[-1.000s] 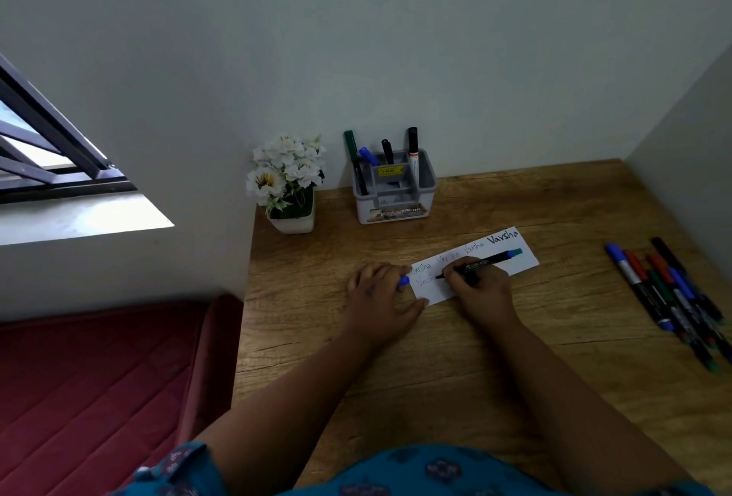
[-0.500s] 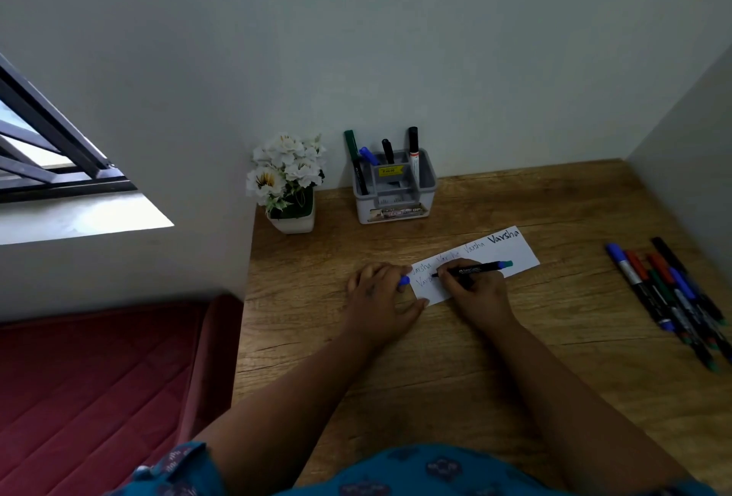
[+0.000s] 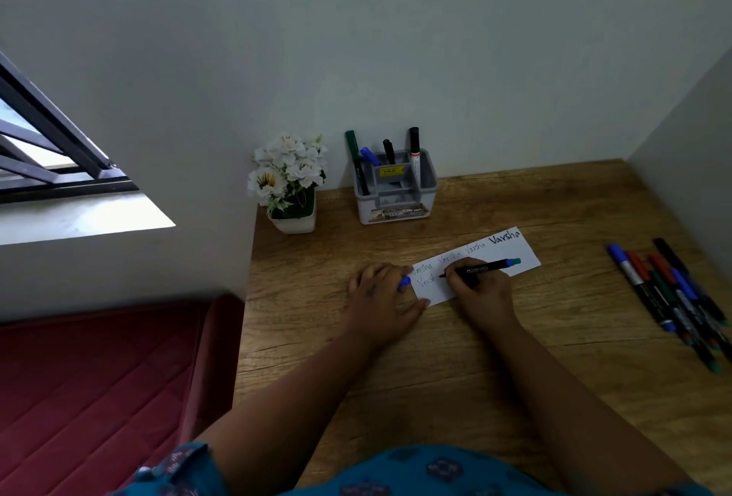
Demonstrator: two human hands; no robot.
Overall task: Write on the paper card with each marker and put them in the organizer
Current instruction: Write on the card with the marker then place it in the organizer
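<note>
Head view: right hand [image 3: 481,289] grips black marker [image 3: 481,268], tip on paper card [image 3: 499,254]; left hand [image 3: 380,291] pinches blue cap [image 3: 405,281], thumb pinning the card's corner.

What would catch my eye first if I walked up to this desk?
Probably the right hand writing with a black marker on the white paper card mid-desk, while the left hand steadies the card's end. Next, the grey organizer holding markers by the back wall, and the row of loose markers at right.

The organizer [image 3: 396,194] stood behind the paper card [image 3: 475,264]; loose markers [image 3: 669,293] lay right; a flower pot [image 3: 291,188] sat left.
</note>
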